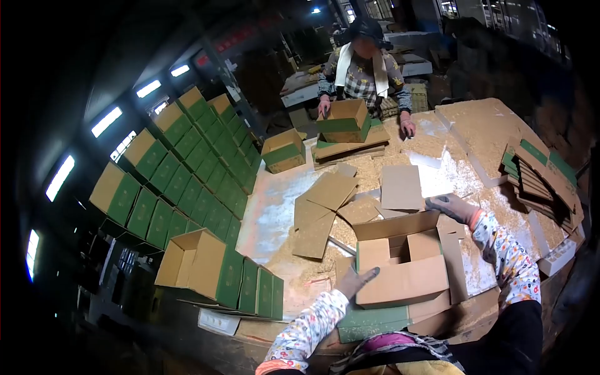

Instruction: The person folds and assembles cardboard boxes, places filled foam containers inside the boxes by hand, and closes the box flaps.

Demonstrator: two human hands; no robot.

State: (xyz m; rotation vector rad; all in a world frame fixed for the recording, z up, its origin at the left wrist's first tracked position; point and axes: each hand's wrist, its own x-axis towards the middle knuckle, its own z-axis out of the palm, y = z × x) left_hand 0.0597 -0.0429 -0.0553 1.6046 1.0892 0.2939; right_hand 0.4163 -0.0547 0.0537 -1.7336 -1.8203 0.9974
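Observation:
An open brown cardboard box (403,278) stands in front of me, its back flap raised and its other flaps folded partly inward. My left hand (357,282) is at the box's left front corner, thumb on the front flap and fingers out of sight behind the side. Near the raised flap's right end, my right hand (451,207) has its gloved fingers stretched to the left, at the flap's upper corner. Under the box lie flattened green and brown cartons (373,320). Loose cardboard sheets (402,187) lie just beyond it.
Green-and-brown boxes (153,215) are stacked at the left. Across the table (269,215), a person (369,69) stands by an open box (343,122). A smaller box (284,151) sits beside it. Flat cartons (544,178) are piled at the right. Brown shavings cover much of the tabletop.

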